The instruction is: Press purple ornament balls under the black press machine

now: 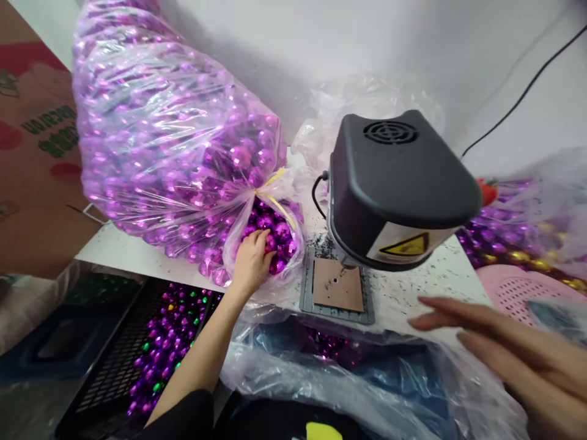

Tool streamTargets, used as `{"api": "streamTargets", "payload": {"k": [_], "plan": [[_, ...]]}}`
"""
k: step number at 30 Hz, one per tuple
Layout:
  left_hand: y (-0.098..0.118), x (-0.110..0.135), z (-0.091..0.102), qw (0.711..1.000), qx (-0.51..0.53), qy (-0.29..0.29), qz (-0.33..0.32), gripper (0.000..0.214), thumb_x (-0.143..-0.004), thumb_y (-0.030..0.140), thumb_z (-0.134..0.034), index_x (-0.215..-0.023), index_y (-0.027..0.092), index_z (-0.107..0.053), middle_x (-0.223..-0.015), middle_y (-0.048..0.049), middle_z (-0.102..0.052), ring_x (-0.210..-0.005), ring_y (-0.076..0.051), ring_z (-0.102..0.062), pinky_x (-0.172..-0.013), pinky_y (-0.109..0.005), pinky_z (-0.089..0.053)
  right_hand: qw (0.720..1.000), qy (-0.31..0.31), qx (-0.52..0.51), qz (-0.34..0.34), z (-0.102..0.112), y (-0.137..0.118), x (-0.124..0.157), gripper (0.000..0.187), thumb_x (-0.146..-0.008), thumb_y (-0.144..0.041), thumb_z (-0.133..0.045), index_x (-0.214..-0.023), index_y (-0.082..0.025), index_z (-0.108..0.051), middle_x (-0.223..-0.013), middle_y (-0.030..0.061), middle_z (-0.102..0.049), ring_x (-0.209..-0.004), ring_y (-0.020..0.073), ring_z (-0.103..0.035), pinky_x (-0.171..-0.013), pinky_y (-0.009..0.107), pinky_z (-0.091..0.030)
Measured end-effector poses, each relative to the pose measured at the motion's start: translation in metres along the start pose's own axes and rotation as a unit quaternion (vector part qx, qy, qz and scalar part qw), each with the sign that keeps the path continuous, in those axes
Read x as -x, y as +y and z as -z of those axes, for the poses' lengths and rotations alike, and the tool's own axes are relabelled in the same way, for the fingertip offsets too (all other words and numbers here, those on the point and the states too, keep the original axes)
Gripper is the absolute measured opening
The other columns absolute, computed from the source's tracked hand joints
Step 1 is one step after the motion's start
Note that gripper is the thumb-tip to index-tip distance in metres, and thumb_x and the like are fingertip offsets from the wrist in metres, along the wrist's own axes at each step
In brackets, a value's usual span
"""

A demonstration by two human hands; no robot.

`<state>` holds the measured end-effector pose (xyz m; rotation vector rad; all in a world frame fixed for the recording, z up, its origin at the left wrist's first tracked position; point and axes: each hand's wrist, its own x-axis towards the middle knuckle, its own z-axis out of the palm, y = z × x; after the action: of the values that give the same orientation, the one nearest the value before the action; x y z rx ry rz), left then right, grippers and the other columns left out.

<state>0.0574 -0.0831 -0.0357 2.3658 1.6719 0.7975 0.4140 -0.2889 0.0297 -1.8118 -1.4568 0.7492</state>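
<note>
My left hand (251, 261) reaches into the gathered mouth of a clear plastic bag (178, 122) full of shiny purple faceted balls. Its fingers are curled, with a purple ball (270, 244) between forefinger and thumb; the palm side is hidden. Yellow ribbon (275, 201) hangs at the bag's neck. My right hand (518, 348) is slightly blurred at the right, fingers stretched out and holding nothing. Nearest to it is the white tabletop (398, 305). Between the hands, a square brown plate (337, 284) with a small hole lies on a grey base under a black machine head (403, 177).
A black crate (101, 366) with purple and green balls stands below left. At the left rises a cardboard box (36, 153). A pink perforated basket (509, 287) is at the right. Clear plastic sheeting (321, 379) drapes over the front edge. Dark specks litter the table.
</note>
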Motion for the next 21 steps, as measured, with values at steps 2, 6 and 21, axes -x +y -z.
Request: {"api": "streamTargets", "payload": {"k": [2, 6, 21], "plan": [[0.016, 0.009, 0.007, 0.988, 0.143, 0.041, 0.039, 0.051, -0.090, 0.033, -0.068, -0.137, 0.016, -0.055, -0.132, -0.0158, -0.061, -0.123, -0.031, -0.057, -0.108, -0.047, -0.047, 0.993, 0.113, -0.015, -0.004, 0.000, -0.026, -0.017, 0.035, -0.078, -0.065, -0.059, -0.107, -0.048, -0.070, -0.098, 0.0044, -0.074, -0.095, 0.0226, -0.071, -0.084, 0.041, -0.063], [0.054, 0.045, 0.005, 0.801, 0.555, -0.116, 0.190, 0.047, -0.092, 0.043, -0.065, -0.135, 0.026, -0.059, -0.113, -0.0079, -0.067, -0.093, -0.021, -0.065, -0.073, -0.029, -0.055, 0.977, 0.211, -0.035, 0.001, -0.007, -0.053, -0.037, 0.031, -0.081, -0.063, -0.062, -0.101, -0.041, -0.072, -0.095, 0.0038, -0.073, -0.096, 0.0204, -0.070, -0.085, 0.040, -0.061], [0.062, 0.056, -0.051, 0.482, 0.783, -0.274, 0.282, 0.046, -0.094, 0.036, -0.067, -0.137, 0.022, -0.055, -0.112, -0.0110, -0.074, -0.097, -0.026, -0.077, -0.079, -0.030, -0.060, 0.971, 0.201, -0.123, -0.025, -0.009, -0.036, -0.057, 0.029, -0.079, -0.057, -0.069, -0.095, -0.033, -0.072, -0.092, 0.0057, -0.071, -0.095, 0.0177, -0.068, -0.085, 0.039, -0.058]]}}
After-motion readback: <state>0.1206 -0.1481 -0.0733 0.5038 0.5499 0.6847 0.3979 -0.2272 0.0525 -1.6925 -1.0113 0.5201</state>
